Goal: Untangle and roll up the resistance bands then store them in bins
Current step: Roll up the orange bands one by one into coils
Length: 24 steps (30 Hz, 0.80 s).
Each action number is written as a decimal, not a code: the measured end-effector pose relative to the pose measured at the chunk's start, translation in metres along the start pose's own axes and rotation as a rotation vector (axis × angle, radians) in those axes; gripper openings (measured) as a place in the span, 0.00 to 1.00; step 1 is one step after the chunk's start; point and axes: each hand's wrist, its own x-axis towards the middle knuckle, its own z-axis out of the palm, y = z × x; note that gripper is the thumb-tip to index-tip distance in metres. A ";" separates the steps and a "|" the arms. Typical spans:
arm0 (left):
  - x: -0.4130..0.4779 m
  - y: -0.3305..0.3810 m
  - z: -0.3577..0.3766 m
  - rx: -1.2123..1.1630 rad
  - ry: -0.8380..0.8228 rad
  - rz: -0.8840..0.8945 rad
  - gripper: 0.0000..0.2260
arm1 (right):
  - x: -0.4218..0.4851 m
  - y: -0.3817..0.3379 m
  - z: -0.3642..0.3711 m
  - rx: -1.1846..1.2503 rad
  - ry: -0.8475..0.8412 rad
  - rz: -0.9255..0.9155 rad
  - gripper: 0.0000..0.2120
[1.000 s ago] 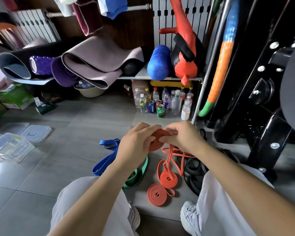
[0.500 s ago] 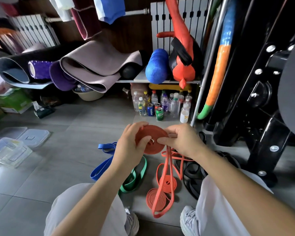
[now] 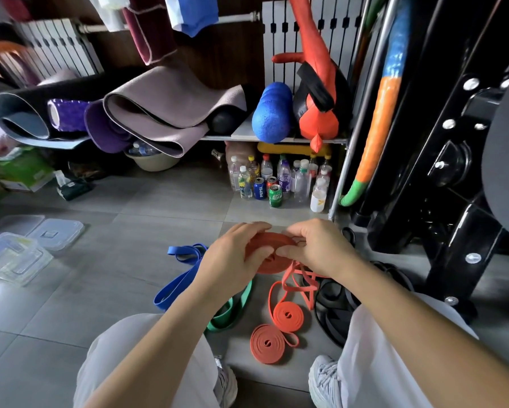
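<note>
Both hands hold an orange resistance band roll (image 3: 272, 254) above the floor. My left hand (image 3: 235, 254) grips its left side, thumb on the face. My right hand (image 3: 318, 248) pinches its right edge, and the loose orange tail (image 3: 301, 279) hangs down from there. Two finished orange rolls (image 3: 287, 315) (image 3: 266, 343) lie on the tiles between my knees. A blue band (image 3: 176, 282) and a green band (image 3: 232, 310) lie loose to the left, partly under my left arm. Black bands (image 3: 332, 304) are piled at the right. Clear plastic bins (image 3: 10, 257) stand at far left.
Bottles and cans (image 3: 276, 181) stand under a low shelf (image 3: 244, 134) loaded with rolled mats and a blue foam roller. A black gym machine (image 3: 453, 172) fills the right side. Two bin lids (image 3: 56, 232) lie behind the bins. My knees and shoes frame the floor space.
The roll in my hands has turned and its face now shows flatter toward me. The hanging orange tail has shortened and dropped back onto the floor. The view shifted slightly.
</note>
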 end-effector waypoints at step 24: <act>0.002 0.002 -0.006 -0.032 0.181 0.064 0.21 | 0.002 0.004 -0.008 0.299 0.026 0.039 0.08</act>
